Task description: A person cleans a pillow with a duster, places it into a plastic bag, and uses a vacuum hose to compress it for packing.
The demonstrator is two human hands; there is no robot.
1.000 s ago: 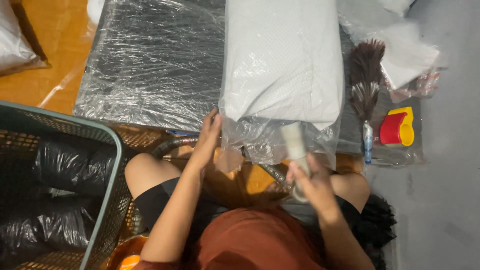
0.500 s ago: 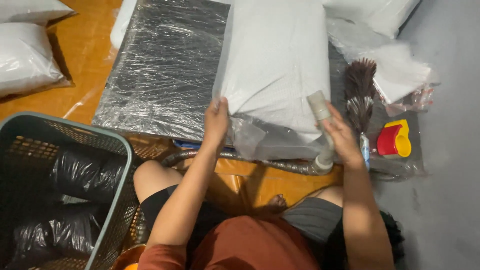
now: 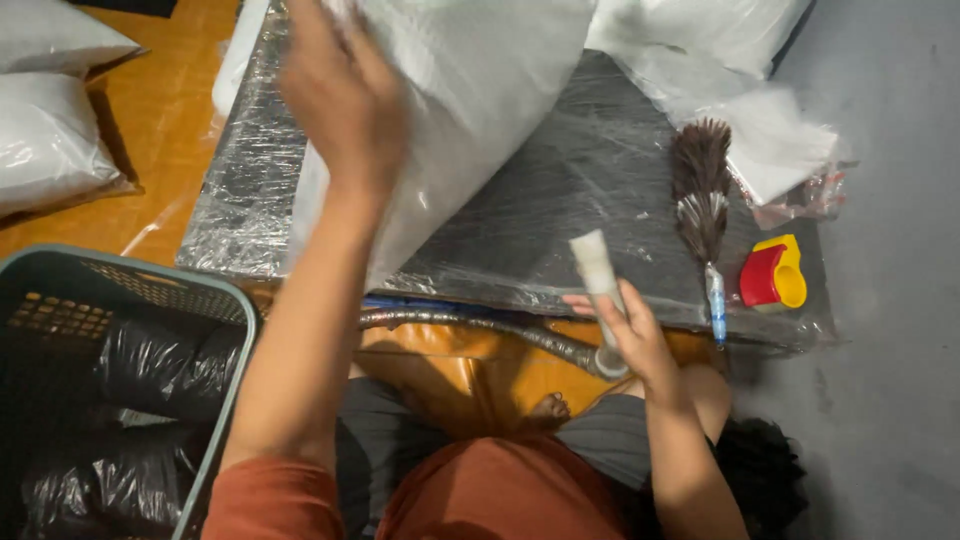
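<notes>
My left hand [image 3: 340,95] is raised over the low table and grips a big white pillow sealed in clear plastic [image 3: 470,100], which is tilted and lifted at its near end. My right hand [image 3: 632,335] holds a pale tube-shaped nozzle [image 3: 598,290] joined to a grey ribbed hose [image 3: 480,325] that runs along the table's front edge. The table [image 3: 600,170] is dark and wrapped in shiny plastic film.
A feather duster [image 3: 702,205] and a red-and-yellow tape dispenser [image 3: 772,273] lie at the table's right. More bagged white pillows [image 3: 55,130] lie at the left on the orange floor and at the top right [image 3: 720,60]. A green basket [image 3: 110,390] holds black bags.
My left hand has lifted the pillow's near end up and toward the left. My right hand with the nozzle has drawn back from the pillow's opening toward my lap.
</notes>
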